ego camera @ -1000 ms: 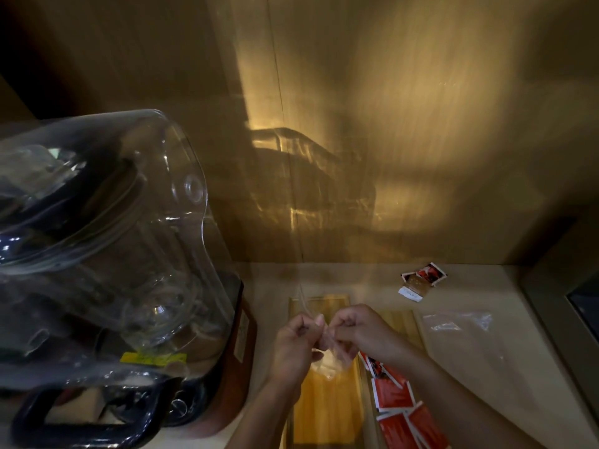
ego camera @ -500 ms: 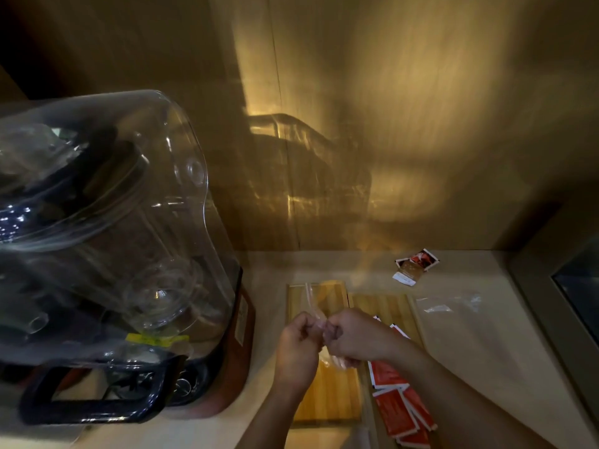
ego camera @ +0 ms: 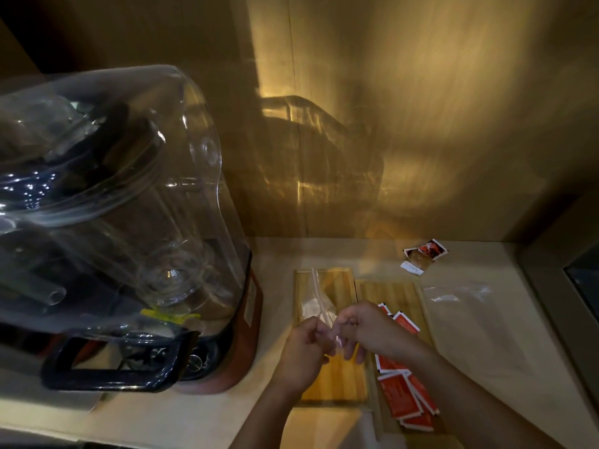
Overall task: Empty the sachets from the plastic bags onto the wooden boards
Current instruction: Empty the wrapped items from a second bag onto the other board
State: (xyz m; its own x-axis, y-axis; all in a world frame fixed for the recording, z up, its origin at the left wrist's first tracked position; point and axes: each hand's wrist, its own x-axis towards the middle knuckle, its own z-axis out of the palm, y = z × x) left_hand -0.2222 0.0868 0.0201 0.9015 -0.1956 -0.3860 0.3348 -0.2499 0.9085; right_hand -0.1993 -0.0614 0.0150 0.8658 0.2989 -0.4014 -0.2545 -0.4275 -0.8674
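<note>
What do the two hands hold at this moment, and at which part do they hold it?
Both the left hand and right hand pinch a clear plastic bag at its near end, over the left wooden board.

A kitchen or café counter: a large blender (ego camera: 123,241) with a clear jug stands on a beige countertop (ego camera: 486,345) against a wood-panelled wall (ego camera: 421,108), with wooden boards (ego camera: 337,374) and red sachets (ego camera: 405,393) nearby.

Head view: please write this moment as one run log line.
hands: left and right grip clear plastic bag | over left wooden board | red sachets on right wooden board
</note>
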